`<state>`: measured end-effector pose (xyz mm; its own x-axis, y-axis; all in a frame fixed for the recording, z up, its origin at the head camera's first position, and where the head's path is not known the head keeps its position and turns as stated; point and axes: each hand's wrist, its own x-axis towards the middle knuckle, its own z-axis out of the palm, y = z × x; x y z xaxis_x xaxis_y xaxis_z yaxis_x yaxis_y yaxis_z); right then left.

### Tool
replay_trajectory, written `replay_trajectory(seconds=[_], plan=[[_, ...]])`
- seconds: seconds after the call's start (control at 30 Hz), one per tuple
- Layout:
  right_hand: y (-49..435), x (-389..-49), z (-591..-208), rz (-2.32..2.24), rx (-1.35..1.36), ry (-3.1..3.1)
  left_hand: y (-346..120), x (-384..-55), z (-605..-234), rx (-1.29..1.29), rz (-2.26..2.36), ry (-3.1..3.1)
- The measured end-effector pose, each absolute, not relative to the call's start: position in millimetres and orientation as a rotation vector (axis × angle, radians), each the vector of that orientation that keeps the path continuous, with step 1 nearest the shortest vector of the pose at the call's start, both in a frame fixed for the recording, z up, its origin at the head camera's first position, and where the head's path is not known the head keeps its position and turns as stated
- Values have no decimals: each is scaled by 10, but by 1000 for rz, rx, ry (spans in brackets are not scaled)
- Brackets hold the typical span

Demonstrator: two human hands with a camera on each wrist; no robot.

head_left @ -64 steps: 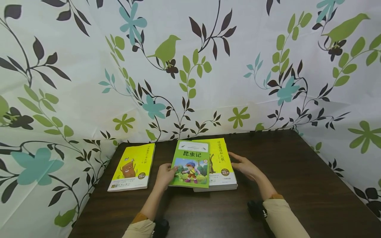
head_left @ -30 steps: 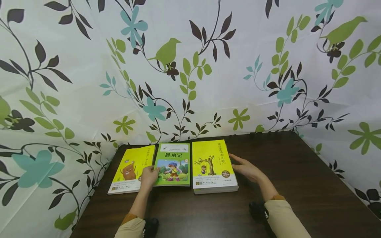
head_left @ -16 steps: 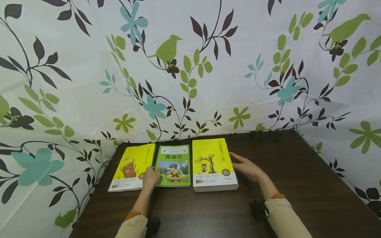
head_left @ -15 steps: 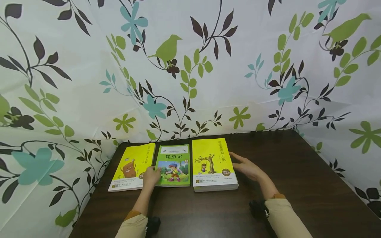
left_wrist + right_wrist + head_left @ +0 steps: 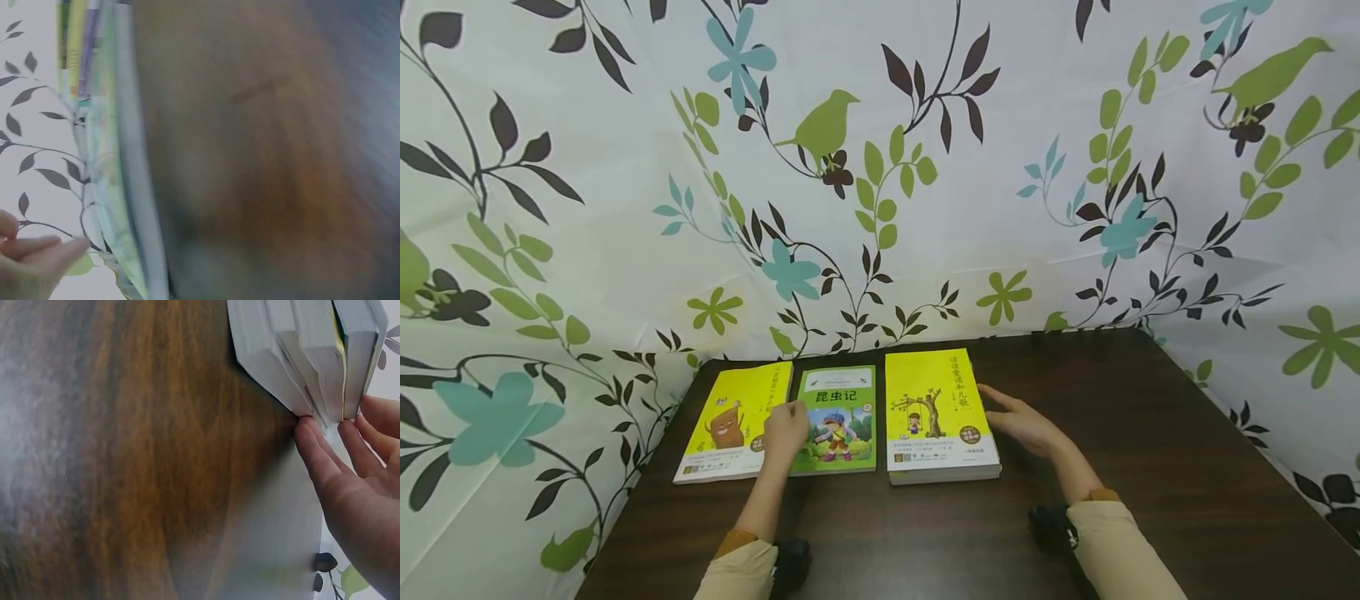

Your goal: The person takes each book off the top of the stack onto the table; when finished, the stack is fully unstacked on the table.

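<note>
A green picture-cover book [image 5: 846, 421] lies flat in the middle of the row. My left hand [image 5: 785, 433] hovers at its left side, overlapping the cover's edge in the head view; in the left wrist view its fingers [image 5: 62, 253] are fairly straight and apart from the book. To the left lies a thin yellow book [image 5: 722, 417] with a brown cartoon figure. A stack of thick books [image 5: 319, 362], topped by a yellow one with a tree and swing [image 5: 932, 404], stands on the right. Straight fingertips of my right hand [image 5: 1026, 425] touch the stack's right side.
A dark brown wooden table [image 5: 1120, 450] carries the books. Behind it hangs a white cloth [image 5: 1045, 83] patterned with leaves, flowers and birds. Dark devices [image 5: 1048, 527] sit at both wrists.
The green book slid left off the stack and lay down between the two yellow ones. My left hand has since let go and lifted slightly. The right hand stays at the stack.
</note>
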<state>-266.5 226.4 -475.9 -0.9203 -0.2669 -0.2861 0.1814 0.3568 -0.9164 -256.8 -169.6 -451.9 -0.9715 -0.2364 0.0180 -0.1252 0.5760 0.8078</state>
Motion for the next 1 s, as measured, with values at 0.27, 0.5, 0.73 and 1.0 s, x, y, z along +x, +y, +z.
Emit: replay_trajectory(seconds=[0.27,0.5,0.73,1.0], plan=[[2221,-2662,-4728,-1611,-97,2231,-1482,-2673,-4366,159,-1735,-2570],[2183,-2659,-4733,-1464,-42,2379,-1212,-2782,-4392,-29,-2006,-2561],[2076,-2647,-4730,-1328,-18,2568,-926,-2863,-4596,-69,-2178,-2605],[1996,-2661,-4668,-1185,90,2602,-792,-2921,-4683,-42,-2054,-2781]])
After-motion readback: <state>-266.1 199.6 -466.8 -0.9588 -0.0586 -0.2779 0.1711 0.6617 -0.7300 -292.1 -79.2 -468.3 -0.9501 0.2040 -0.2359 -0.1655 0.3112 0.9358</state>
